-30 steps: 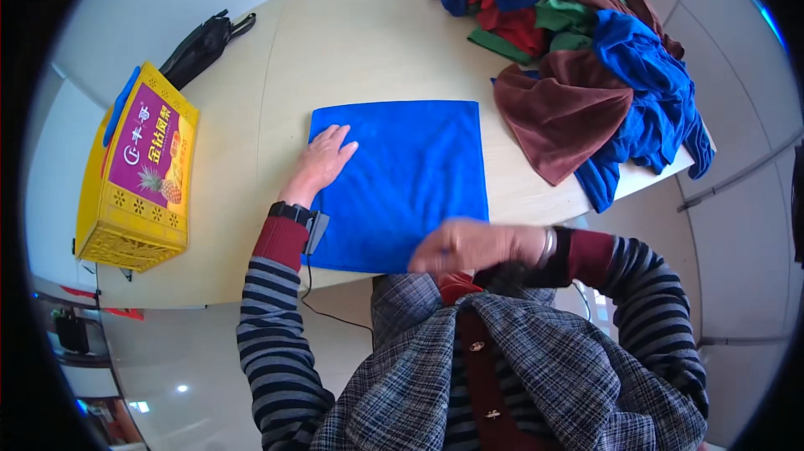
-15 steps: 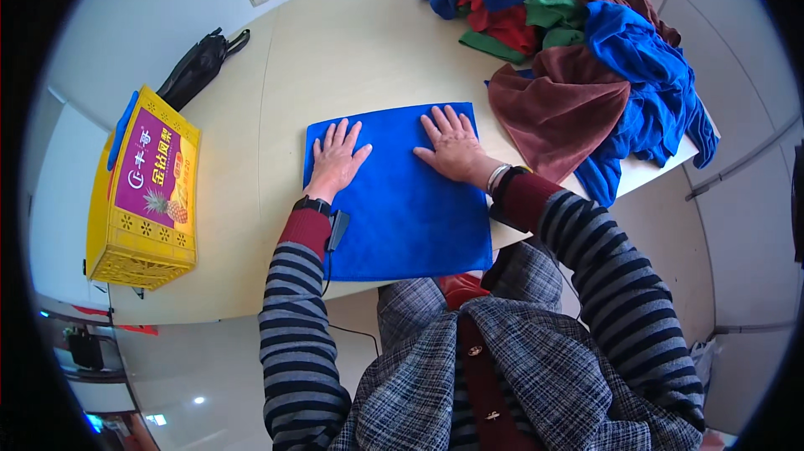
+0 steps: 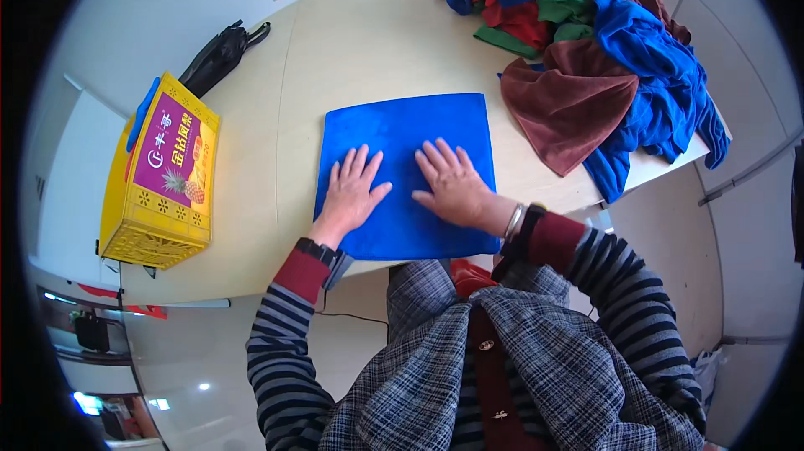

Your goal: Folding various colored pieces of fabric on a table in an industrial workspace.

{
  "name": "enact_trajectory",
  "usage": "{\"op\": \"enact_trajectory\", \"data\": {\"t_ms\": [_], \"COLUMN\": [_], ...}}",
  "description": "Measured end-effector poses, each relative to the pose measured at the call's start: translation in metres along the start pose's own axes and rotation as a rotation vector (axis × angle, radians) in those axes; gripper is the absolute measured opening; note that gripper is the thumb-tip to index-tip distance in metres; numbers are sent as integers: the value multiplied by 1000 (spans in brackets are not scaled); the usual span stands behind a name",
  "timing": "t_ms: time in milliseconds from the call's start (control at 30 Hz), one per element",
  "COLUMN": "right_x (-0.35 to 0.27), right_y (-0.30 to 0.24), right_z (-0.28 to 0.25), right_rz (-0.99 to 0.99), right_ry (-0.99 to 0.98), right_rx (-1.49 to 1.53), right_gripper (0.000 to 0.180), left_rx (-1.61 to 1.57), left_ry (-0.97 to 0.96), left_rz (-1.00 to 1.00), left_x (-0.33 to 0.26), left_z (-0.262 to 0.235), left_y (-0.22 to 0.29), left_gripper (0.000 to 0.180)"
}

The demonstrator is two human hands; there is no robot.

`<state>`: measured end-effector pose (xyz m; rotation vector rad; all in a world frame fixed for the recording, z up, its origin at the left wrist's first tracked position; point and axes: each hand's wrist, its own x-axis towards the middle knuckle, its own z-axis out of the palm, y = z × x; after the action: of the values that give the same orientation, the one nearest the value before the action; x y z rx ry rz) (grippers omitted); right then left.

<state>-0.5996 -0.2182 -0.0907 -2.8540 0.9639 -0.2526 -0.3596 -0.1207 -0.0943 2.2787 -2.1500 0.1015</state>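
A blue cloth (image 3: 406, 133), flat and roughly square, lies along the near edge of the table. On its left half rests my left hand (image 3: 350, 191), palm down with the fingers spread. My right hand (image 3: 453, 183) presses flat on the right half, its fingers apart and the thumb pointing toward the left hand. Neither hand grips anything. Each wrist carries a dark band, and the right one also has a pale bangle.
A heap of blue, brown, green and red cloths (image 3: 569, 99) covers the table's far right. On the left stands a yellow box (image 3: 159, 225) with a purple panel. Behind it lies a black folded umbrella (image 3: 219, 57). The pale table (image 3: 368, 41) has a curved edge.
Both hands have slid back toward me over the blue cloth, from its far part to its middle and near part. The view has also shifted slightly.
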Motion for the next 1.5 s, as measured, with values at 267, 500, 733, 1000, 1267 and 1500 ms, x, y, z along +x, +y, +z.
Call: {"op": "enact_trajectory", "data": {"t_ms": [267, 500, 733, 1000, 1267, 1500], "right_x": [-42, -55, -71, -101, -146, -124], "right_y": [33, -1, -45, 15, 45, 36], "right_z": [5, -7, 7, 6, -29, -15], "right_rz": [79, 127, -109, 19, -101, -353], "right_ry": [103, 135, 59, 93, 136, 120], "right_rx": [27, -63, 96, -15, 79, -100], "right_gripper": [75, 74, 68, 64, 79, 79], "left_rx": [-148, -91, -145, -168, -199, -166], "left_ry": [67, 124, 131, 157, 302, 228], "left_rz": [-88, -134, -144, -291, -186, -77], "left_x": [-43, -69, -96, -140, -168, -160], "left_z": [20, -1, 9, 22, 2, 1], "left_y": [-38, 21, 58, 5, 2, 22], "left_gripper": [67, 65, 65, 64, 77, 88]}}
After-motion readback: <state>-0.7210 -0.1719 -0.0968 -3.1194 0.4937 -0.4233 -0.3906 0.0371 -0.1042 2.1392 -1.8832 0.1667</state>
